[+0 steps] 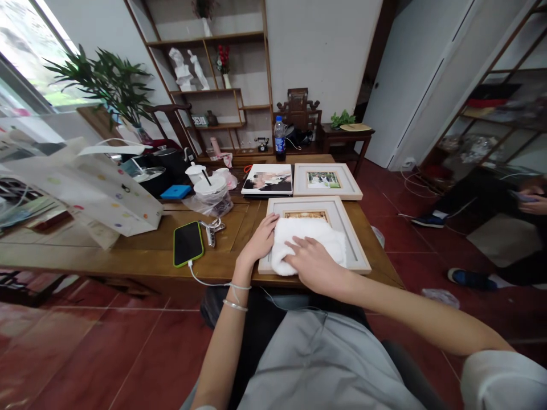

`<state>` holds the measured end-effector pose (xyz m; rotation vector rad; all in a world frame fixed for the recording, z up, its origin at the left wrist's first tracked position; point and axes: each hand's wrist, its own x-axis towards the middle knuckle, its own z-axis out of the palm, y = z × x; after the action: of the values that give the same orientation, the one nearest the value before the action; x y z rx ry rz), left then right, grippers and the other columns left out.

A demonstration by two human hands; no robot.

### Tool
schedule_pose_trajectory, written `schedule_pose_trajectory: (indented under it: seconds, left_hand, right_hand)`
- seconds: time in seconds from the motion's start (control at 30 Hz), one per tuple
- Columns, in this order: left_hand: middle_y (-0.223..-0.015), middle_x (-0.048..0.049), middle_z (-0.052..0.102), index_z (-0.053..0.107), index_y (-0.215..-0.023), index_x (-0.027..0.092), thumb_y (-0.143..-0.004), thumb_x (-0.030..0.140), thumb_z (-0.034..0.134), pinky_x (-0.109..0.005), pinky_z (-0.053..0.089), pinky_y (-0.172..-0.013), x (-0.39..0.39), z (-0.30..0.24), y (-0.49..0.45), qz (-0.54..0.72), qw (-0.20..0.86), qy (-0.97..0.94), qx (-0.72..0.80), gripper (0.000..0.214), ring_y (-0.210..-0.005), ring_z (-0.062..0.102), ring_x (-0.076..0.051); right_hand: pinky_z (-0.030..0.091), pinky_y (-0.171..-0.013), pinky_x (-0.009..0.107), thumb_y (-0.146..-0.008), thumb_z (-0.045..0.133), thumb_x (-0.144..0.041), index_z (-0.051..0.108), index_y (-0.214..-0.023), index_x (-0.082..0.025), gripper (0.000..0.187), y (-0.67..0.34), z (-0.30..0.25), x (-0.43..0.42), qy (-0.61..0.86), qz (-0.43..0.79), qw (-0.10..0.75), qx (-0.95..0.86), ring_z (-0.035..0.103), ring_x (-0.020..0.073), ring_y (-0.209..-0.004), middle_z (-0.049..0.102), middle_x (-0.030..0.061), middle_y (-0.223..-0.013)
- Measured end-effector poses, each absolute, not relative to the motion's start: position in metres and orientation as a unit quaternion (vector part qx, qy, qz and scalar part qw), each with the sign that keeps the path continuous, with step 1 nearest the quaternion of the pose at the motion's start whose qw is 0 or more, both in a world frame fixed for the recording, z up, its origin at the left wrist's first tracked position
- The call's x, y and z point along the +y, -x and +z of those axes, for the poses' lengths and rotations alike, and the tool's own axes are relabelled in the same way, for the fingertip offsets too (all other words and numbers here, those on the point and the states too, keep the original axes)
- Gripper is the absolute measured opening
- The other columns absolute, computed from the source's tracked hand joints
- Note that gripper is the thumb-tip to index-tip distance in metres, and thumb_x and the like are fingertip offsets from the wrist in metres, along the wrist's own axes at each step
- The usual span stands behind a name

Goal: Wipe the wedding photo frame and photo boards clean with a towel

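Note:
A picture frame [356, 256] with pale wood edges and a grey inner border lies flat near the table's front edge. Over its lower middle is a folded fluffy white cloth [299, 228], which hides most of the picture inside. My right hand [316, 262] presses down on the cloth, its fingers bent into the pile. Along the frame's left side rests my left hand [261, 238], fingers stretched out and touching the edge beside the cloth. Behind are a second pale frame [301, 191] holding a photo and a white-covered photo album [252, 189].
On the wooden table [239, 228] to my left are a charging phone [188, 245], a silvery object [212, 230], a lidded cup [211, 187] and a paper bag [123, 205]. A bottle [280, 139] stands at the back. Another person's legs [465, 196] show at right.

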<state>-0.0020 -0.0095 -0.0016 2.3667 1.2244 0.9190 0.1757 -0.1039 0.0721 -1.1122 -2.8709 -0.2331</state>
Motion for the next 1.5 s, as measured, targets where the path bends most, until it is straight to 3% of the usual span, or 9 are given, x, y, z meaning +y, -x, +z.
schedule_pose_trajectory:
  seconds: [0.17, 0.4, 0.57, 0.77, 0.93, 1.1, 1.3, 1.4, 1.5]
  left_hand:
    - [-0.137, -0.0111, 0.044, 0.05, -0.124, 0.014, -0.085, 0.011, 0.032, -0.045, 0.025, -0.111, -0.007, -0.006, 0.004, 0.326, 0.154, -0.831, 0.424, 0.043, -0.133, 0.03, -0.02]
    - [-0.136, -0.0108, 0.044, 0.05, -0.125, 0.015, -0.084, 0.011, 0.033, -0.045, 0.025, -0.11, -0.005, -0.011, 0.005, 0.339, 0.159, -0.83, 0.414, 0.044, -0.133, 0.03, -0.02]
    - [-0.138, -0.0118, 0.042, 0.049, -0.126, 0.012, -0.085, 0.011, 0.031, -0.043, 0.023, -0.112, -0.005, -0.01, 0.005, 0.327, 0.158, -0.831, 0.421, 0.045, -0.134, 0.029, -0.02]
    - [-0.138, -0.012, 0.042, 0.048, -0.126, 0.012, -0.085, 0.011, 0.031, -0.044, 0.023, -0.112, -0.006, -0.01, 0.005, 0.33, 0.159, -0.831, 0.42, 0.045, -0.134, 0.028, -0.02]
    - [-0.138, -0.0114, 0.042, 0.049, -0.126, 0.013, -0.085, 0.01, 0.032, -0.044, 0.024, -0.111, -0.008, -0.01, 0.005, 0.336, 0.162, -0.831, 0.412, 0.045, -0.134, 0.028, -0.02]
    - [-0.139, -0.0127, 0.041, 0.048, -0.126, 0.01, -0.085, 0.01, 0.032, -0.042, 0.023, -0.112, -0.009, -0.007, 0.005, 0.326, 0.165, -0.829, 0.423, 0.045, -0.134, 0.028, -0.02]
    - [-0.138, -0.013, 0.042, 0.049, -0.126, 0.01, -0.084, 0.01, 0.031, -0.043, 0.023, -0.112, -0.008, -0.008, 0.004, 0.324, 0.159, -0.83, 0.425, 0.045, -0.134, 0.028, -0.02]
    - [-0.138, -0.0114, 0.043, 0.049, -0.125, 0.013, -0.083, 0.009, 0.032, -0.045, 0.024, -0.111, -0.007, -0.009, 0.004, 0.333, 0.158, -0.83, 0.419, 0.046, -0.133, 0.029, -0.02]
    - [-0.138, -0.0107, 0.043, 0.049, -0.126, 0.015, -0.083, 0.008, 0.032, -0.045, 0.023, -0.111, -0.008, -0.009, 0.004, 0.336, 0.162, -0.83, 0.414, 0.047, -0.133, 0.029, -0.02]
  right_hand:
    - [0.037, -0.089, 0.041, -0.073, 0.05, -0.005, 0.067, -0.081, -0.014, 0.021, -0.213, 0.082, -0.1, 0.352, -0.077, -0.02, -0.933, 0.055, 0.0273, -0.105, 0.063, 0.0151, -0.109]
    - [0.041, -0.08, 0.032, -0.065, 0.049, -0.001, 0.067, -0.066, -0.018, 0.025, -0.28, 0.108, -0.098, 0.446, -0.04, -0.06, -0.892, 0.062, 0.0239, -0.088, 0.069, 0.0104, -0.09]
    - [0.04, -0.073, 0.027, -0.064, 0.043, -0.002, 0.069, -0.085, -0.021, 0.038, -0.316, 0.113, -0.061, 0.502, -0.007, -0.02, -0.864, 0.06, 0.0216, -0.088, 0.068, 0.0057, -0.093]
    - [0.039, -0.068, 0.027, -0.07, 0.041, -0.004, 0.059, -0.107, -0.012, 0.042, -0.311, 0.098, 0.011, 0.578, -0.104, 0.081, -0.806, 0.059, 0.0238, -0.083, 0.066, 0.0131, -0.095]
    - [0.037, -0.079, 0.033, -0.069, 0.042, -0.002, 0.057, -0.112, -0.012, 0.047, -0.271, 0.079, 0.03, 0.536, -0.12, 0.082, -0.832, 0.054, 0.0279, -0.097, 0.06, 0.0172, -0.111]
    - [0.028, -0.092, 0.043, -0.066, 0.045, -0.002, 0.06, -0.105, -0.013, 0.042, -0.247, 0.063, 0.009, 0.47, -0.12, 0.045, -0.873, 0.039, 0.0326, -0.117, 0.05, 0.0161, -0.128]
    - [0.037, -0.084, 0.038, -0.069, 0.039, -0.001, 0.06, -0.1, -0.013, 0.04, -0.245, 0.074, -0.062, 0.41, -0.059, -0.002, -0.91, 0.053, 0.0275, -0.1, 0.061, 0.0165, -0.099]
    - [0.039, -0.084, 0.037, -0.069, 0.038, 0.0, 0.059, -0.1, -0.015, 0.04, -0.244, 0.086, -0.111, 0.396, -0.002, -0.004, -0.918, 0.056, 0.0258, -0.098, 0.061, 0.0154, -0.102]
    - [0.04, -0.088, 0.037, -0.066, 0.04, -0.001, 0.059, -0.1, -0.017, 0.042, -0.241, 0.09, -0.148, 0.385, 0.045, 0.017, -0.922, 0.052, 0.0261, -0.109, 0.058, 0.0149, -0.114]
